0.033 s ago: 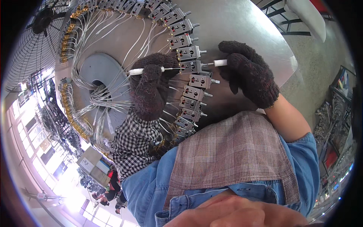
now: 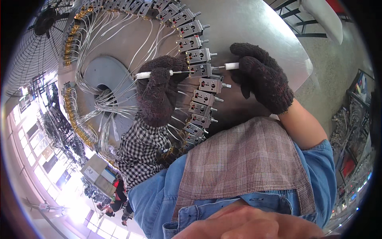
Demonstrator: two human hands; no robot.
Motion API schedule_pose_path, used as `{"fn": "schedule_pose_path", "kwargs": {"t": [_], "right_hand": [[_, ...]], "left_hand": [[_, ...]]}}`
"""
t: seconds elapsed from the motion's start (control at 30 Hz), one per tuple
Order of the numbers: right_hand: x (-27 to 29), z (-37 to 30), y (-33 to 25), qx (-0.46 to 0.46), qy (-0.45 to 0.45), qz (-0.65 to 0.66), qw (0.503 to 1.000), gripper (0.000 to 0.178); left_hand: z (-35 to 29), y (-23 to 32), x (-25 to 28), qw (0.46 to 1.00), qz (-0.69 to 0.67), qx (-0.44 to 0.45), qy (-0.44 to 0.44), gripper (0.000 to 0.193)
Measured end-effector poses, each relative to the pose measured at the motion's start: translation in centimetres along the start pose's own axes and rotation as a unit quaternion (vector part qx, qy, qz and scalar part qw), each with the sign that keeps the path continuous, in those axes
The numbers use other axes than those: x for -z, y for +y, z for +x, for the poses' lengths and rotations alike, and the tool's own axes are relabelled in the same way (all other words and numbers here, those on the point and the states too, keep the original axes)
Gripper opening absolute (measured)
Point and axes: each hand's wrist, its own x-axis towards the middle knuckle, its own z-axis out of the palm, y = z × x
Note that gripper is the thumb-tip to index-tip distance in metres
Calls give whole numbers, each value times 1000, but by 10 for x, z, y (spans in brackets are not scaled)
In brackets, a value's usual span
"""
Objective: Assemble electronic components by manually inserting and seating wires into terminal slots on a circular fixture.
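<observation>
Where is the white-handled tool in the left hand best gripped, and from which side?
Probably by its white handle, from the left, where the gloved left hand already is: the handle is the thicker end, while the slim metal shaft points right, toward a metal block.

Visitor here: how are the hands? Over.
Left hand grips white-handled tool, tip at metal box. Right hand holds white cylinder opposite. Similar boxes both sides.
</observation>
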Motion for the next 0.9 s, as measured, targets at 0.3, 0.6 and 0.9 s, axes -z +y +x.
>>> {"fn": "schedule_pose_path", "kwargs": {"t": [0.3, 0.6, 0.9], "right_hand": [[3, 0, -7, -61, -5, -46, 997, 39], [4, 1, -1, -3, -15, -19, 1000, 38], [14, -26, 2, 36, 37, -72, 996, 45]], "left_hand": [[1, -1, 2, 1000, -15, 5, 4, 22], [1, 0, 1, 1000, 5, 1, -18, 25], [-13, 16, -6, 998, 51, 42, -8, 27]]}}
